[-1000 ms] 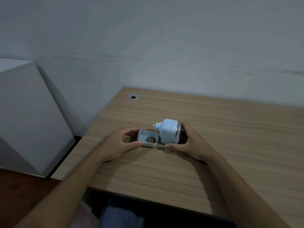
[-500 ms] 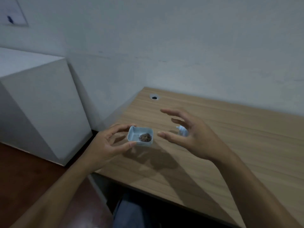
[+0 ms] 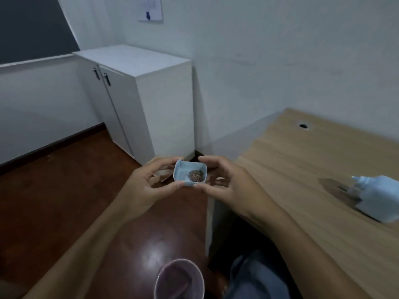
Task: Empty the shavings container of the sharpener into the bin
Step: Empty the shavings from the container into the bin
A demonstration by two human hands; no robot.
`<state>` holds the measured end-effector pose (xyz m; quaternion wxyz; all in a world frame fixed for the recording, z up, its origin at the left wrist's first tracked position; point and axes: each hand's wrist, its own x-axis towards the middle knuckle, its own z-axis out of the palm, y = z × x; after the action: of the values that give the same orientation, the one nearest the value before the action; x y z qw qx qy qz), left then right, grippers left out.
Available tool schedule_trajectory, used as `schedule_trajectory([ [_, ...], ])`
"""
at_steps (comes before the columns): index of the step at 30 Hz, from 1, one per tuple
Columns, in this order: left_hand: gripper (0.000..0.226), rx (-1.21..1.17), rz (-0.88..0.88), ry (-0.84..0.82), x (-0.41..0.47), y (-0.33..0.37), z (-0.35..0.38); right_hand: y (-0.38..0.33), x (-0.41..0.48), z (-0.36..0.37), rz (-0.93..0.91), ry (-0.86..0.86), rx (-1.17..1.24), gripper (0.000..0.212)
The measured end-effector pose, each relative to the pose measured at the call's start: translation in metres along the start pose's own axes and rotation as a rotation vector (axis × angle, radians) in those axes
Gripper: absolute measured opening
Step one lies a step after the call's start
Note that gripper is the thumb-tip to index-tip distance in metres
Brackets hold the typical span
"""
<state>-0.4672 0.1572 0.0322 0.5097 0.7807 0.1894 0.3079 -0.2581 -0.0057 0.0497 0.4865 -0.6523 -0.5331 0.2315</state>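
Note:
The small white shavings container (image 3: 183, 174) holds a brown clump of shavings (image 3: 196, 175) and hangs in the air left of the desk, above the floor. My left hand (image 3: 149, 184) pinches its left side. My right hand (image 3: 226, 182) pinches its right side. The white sharpener body (image 3: 375, 197) lies on its side on the wooden desk (image 3: 302, 160), far to the right of both hands. A round purple bin (image 3: 179, 279) stands on the floor near the bottom edge of the view, below and nearer to me than the container.
A white two-door cabinet (image 3: 151, 100) stands against the wall beyond the hands. The floor (image 3: 64, 190) is dark red wood. The desk has a cable hole (image 3: 303, 126) near its far edge. My knee in blue trousers (image 3: 254, 277) is right of the bin.
My view has swung left, off the desk. The container has moved left past the desk edge. My right hand let go of the sharpener, which now lies on the desk, and took hold of the container.

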Motion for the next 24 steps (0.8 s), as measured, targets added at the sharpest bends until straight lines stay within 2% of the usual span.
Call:
schedule_trajectory([
  [8, 0.067, 0.104, -0.219, 0.071, -0.074, -0.062, -0.038, 0.047, -0.002, 0.095, 0.14, -0.176, 0.14, 0.055],
  [15, 0.052, 0.023, -0.509, 0.072, -0.158, -0.166, -0.005, 0.139, -0.049, 0.173, 0.448, -0.31, 0.184, 0.055],
  [21, 0.042, -0.003, -0.697, 0.054, -0.209, -0.215, 0.027, 0.189, -0.094, 0.215, 0.674, -0.381, 0.18, 0.058],
  [24, 0.037, 0.004, -0.762, -0.019, -0.225, -0.231, 0.037, 0.195, -0.112, 0.22, 0.767, -0.403, 0.248, 0.042],
])
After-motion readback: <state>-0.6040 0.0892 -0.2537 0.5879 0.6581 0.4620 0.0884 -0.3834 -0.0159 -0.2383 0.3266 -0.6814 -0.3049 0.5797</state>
